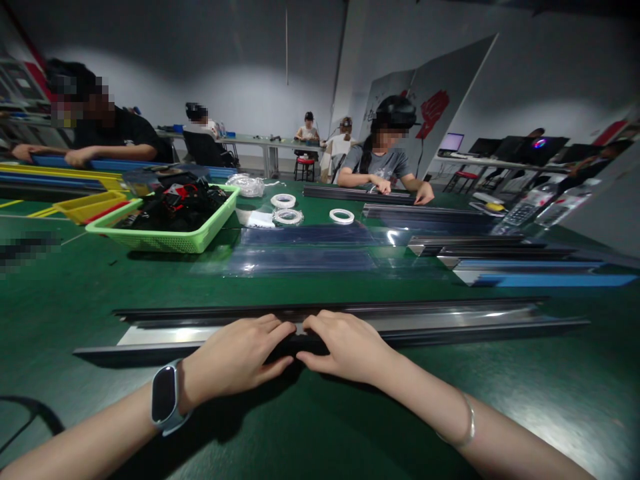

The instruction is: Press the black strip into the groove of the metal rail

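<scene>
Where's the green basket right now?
Head view, left side: the green basket sits on the green table, beyond the left hand, immediately right of the yellow tray.

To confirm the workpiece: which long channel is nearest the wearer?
The frontmost black-edged channel, with the wearer's left hand and right hand at its near wall; the other channels lie farther back.

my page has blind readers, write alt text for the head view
A person's left hand and right hand rest close together at the middle of a long black-and-silver metal channel on a green tabletop. Beyond lie clear plastic strips, white rolls and a light-green plastic basket of dark items; a grey-shirted co-worker is opposite.
</scene>
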{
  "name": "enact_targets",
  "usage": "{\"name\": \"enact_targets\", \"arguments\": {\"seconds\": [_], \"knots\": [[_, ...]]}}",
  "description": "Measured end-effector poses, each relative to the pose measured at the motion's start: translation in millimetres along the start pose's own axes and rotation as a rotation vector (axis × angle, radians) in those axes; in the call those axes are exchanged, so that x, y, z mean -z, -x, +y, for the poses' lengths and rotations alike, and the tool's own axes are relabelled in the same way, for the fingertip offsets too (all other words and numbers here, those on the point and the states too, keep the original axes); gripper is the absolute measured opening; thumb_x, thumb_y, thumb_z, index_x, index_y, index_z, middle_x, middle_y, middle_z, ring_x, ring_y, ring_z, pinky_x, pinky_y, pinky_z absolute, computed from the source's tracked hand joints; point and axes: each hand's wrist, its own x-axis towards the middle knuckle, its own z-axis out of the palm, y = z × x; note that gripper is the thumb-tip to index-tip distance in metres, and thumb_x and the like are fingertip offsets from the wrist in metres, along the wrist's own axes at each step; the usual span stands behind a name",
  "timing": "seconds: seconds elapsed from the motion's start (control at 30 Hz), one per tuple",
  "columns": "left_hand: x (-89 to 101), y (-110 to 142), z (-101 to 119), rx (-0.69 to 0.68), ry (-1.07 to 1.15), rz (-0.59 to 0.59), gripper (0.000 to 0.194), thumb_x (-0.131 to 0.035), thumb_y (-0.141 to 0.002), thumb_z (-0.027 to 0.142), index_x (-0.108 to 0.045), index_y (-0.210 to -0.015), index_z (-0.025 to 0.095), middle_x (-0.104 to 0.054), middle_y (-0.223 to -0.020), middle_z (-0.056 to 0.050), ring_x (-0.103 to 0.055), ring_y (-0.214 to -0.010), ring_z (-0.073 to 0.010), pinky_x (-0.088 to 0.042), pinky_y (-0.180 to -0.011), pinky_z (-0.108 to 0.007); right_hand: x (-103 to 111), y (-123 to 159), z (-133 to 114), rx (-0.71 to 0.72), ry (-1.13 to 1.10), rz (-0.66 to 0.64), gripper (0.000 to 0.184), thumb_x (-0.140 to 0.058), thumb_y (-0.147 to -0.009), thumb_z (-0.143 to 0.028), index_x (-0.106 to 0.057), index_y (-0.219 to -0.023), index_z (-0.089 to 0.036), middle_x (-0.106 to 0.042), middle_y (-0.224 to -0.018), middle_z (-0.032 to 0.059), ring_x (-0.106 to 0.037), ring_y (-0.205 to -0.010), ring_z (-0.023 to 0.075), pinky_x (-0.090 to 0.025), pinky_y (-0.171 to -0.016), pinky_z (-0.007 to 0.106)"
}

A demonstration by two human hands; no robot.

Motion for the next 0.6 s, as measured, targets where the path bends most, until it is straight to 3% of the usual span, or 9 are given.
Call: {"name": "enact_targets", "arguments": {"seconds": [0.23, 0.43, 0.6], "knots": [[-0.5, 0.5, 0.2, -0.015, 0.008, 0.003, 0.033, -0.046, -0.087, 0.034, -0.045, -0.116, 0.019, -0.057, -0.106, -0.007, -0.056, -0.096, -0.0212, -0.047, -0.083, -0.033, -2.3, -0.7, 1.4, 0.003, -0.015, 0.026, 0.039, -0.048, -0.082, -0.053, -0.055, -0.104, -0.021, -0.062, -0.09, 0.0055, -0.06, -0.082, 0.0207, -0.042, -0.07, 0.03], [-0.9, 0.6, -0.4, -0.007, -0.004, -0.022, 0.028, -0.045, -0.088, 0.034, -0.048, -0.112, 0.02, -0.059, -0.097, -0.006, -0.058, -0.089, -0.0205, -0.048, -0.079, -0.033, -2.1, -0.2, 1.3, -0.009, -0.039, 0.045, 0.039, -0.047, -0.083, -0.052, -0.054, -0.106, -0.021, -0.062, -0.093, 0.0056, -0.06, -0.084, 0.0203, -0.042, -0.071, 0.03], [-0.2, -0.4, 0.4, -0.028, 0.012, 0.015, 0.033, -0.047, -0.087, 0.032, -0.045, -0.117, 0.02, -0.056, -0.108, -0.007, -0.055, -0.098, -0.0213, -0.047, -0.084, -0.034, -0.9, -0.3, 1.3, -0.001, -0.007, 0.005, 0.039, -0.048, -0.082, -0.052, -0.055, -0.104, -0.02, -0.062, -0.09, 0.0057, -0.061, -0.081, 0.0211, -0.042, -0.068, 0.03]]}}
